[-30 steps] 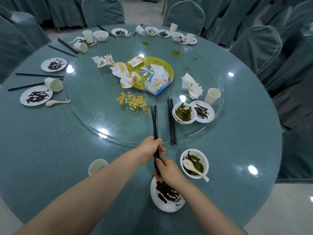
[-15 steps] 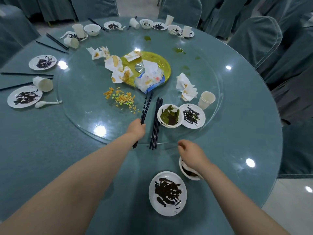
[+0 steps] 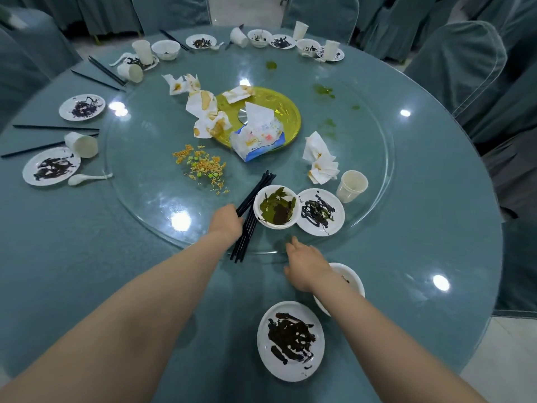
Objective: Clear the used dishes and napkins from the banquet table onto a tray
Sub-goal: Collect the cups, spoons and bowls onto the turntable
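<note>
Head view: left hand (image 3: 226,223) grips the bundled black plastic chopsticks (image 3: 251,215) on the glass turntable (image 3: 145,181), apparently gathering them, while right hand (image 3: 305,267) hovers spread, holding nothing.

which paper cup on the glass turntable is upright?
The cup right of the black-smeared plate, beside the crumpled napkins. It's the only cup on the turntable; the others sit on the tablecloth.

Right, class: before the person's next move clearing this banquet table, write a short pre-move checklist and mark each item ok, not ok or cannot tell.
1. Left hand at the black chopsticks: ok; whether its grip is closed: cannot tell.
2. Right hand free, fingers relaxed: ok.
3. Chopsticks gathered in one bundle: ok.
4. Tray in view to receive dishes: not ok.
5. Near plate within easy reach: ok.
6. Bowl under right wrist fully visible: not ok.
</note>
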Demonstrator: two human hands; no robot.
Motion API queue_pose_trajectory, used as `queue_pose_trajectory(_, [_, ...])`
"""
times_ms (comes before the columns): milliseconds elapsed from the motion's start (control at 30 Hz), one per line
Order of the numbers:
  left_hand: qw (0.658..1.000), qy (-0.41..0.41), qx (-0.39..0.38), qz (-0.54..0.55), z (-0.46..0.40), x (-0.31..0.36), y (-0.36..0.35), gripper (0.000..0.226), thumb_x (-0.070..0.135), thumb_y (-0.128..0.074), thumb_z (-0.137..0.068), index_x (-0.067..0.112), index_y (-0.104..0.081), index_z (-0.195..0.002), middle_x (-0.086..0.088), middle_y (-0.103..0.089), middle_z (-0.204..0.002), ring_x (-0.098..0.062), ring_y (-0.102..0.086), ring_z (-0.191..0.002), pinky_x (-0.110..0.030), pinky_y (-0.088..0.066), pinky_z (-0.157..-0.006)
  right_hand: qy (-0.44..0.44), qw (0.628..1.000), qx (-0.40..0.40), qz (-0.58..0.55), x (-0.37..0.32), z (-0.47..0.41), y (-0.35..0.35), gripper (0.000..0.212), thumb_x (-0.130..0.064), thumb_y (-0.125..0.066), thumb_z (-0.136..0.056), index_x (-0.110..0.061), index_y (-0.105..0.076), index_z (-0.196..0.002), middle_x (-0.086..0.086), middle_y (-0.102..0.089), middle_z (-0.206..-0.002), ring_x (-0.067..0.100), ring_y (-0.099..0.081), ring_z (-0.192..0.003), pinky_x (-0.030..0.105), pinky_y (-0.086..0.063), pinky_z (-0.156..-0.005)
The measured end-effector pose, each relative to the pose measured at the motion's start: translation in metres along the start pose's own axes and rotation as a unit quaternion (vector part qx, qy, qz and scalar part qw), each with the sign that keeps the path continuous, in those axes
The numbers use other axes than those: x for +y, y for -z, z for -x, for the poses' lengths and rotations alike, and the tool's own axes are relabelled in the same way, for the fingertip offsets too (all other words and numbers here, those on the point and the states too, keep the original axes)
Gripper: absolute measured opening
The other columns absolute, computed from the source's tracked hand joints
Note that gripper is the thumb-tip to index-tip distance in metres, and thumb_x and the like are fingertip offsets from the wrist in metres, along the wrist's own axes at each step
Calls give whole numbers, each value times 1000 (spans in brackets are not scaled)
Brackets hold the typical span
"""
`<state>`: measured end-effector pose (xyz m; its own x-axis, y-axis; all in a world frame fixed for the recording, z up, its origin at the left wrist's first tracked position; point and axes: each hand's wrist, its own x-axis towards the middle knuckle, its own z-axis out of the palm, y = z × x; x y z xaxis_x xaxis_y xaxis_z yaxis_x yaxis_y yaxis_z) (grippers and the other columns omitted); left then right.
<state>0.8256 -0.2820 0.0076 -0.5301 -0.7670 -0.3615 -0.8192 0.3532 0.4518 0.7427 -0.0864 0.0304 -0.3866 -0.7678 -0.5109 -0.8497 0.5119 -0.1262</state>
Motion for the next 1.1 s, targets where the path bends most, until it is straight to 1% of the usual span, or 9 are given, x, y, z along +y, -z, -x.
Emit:
queue_pose_trajectory(133, [1000, 10, 22, 18, 1, -7, 0, 30, 25, -60, -93, 5, -51, -114, -15, -62, -108, -32, -59, -99, -34, -41, -74, 14, 1000, 4, 8, -6, -3, -3, 59, -26, -42, -96, -6, -25, -148, 15, -8, -161, 26, -26, -143, 41, -18, -119])
queue_pose_trajectory(267, [999, -13, 31, -4, 2, -12, 5, 37, 28, -61, -93, 7, -51, -121, -15, -56, -120, -32, -58, -105, -39, -46, -85, 23, 999, 3, 28, -12, -4, -6, 62, -28, -45, -96, -5, -21, -149, 16, -7, -161, 27, -24, -144, 40, -18, -119])
queue_pose_trajectory(333, [998, -31, 38, -26, 3, -14, 8, 37, 29, -59, -93, 9, -50, -124, -13, -52, -123, -32, -57, -105, -40, -47, -87, 24, 999, 8, 31, -15, -5, -6, 62, -26, -45, -95, -4, -22, -149, 18, -8, -160, 28, -27, -143, 40, -20, -118])
queue_pose_trajectory(433, [995, -47, 38, -85, 5, -15, 12, 30, 31, -55, -95, 13, -51, -118, -9, -59, -114, -28, -58, -97, -37, -46, -76, 24, 999, 11, 35, -18, -6, -4, 61, -24, -44, -94, -3, -24, -148, 20, -9, -160, 29, -30, -141, 38, -23, -116])
queue_pose_trajectory(500, [995, -41, 32, -88, 4, -16, 13, 24, 32, -54, -96, 13, -52, -110, -8, -62, -106, -26, -55, -89, -34, -44, -72, 22, 999, 9, 33, -19, -6, -3, 61, -24, -45, -94, -2, -25, -147, 21, -10, -159, 30, -30, -141, 38, -24, -116])
queue_pose_trajectory(700, [999, -40, 26, -23, 4, -21, 12, 24, 30, -59, -94, 12, -56, -110, -9, -64, -102, -28, -58, -95, -37, -48, -78, 21, 999, 7, 24, -18, -4, -3, 63, -27, -45, -95, -3, -23, -148, 20, -8, -160, 29, -27, -142, 37, -24, -115])
queue_pose_trajectory(967, [999, -51, 12, -12, 3, -27, 14, 28, 26, -61, -92, 17, -59, -119, -6, -66, -108, -26, -61, -97, -39, -51, -84, 18, 1000, 3, -20, -16, 2, 0, 63, -28, -46, -96, -4, -23, -149, 16, -6, -161, 29, -21, -145, 39, -24, -116])
queue_pose_trajectory(1033, [998, -54, 7, -22, 5, -27, 15, 30, 27, -59, -93, 18, -58, -122, -5, -66, -112, -26, -61, -99, -39, -52, -85, 18, 998, 0, -60, -14, 4, 3, 57, -26, -47, -96, -5, -30, -146, 15, -11, -161, 29, -26, -143, 38, -27, -115])
queue_pose_trajectory(1100, [998, -54, 4, -31, 8, -27, 16, 35, 28, -57, -95, 17, -55, -128, -5, -65, -116, -26, -61, -104, -39, -51, -87, 16, 994, 12, -111, -8, 5, 6, 50, -24, -48, -96, -5, -38, -142, 15, -26, -156, 29, -35, -138, 37, -31, -112])
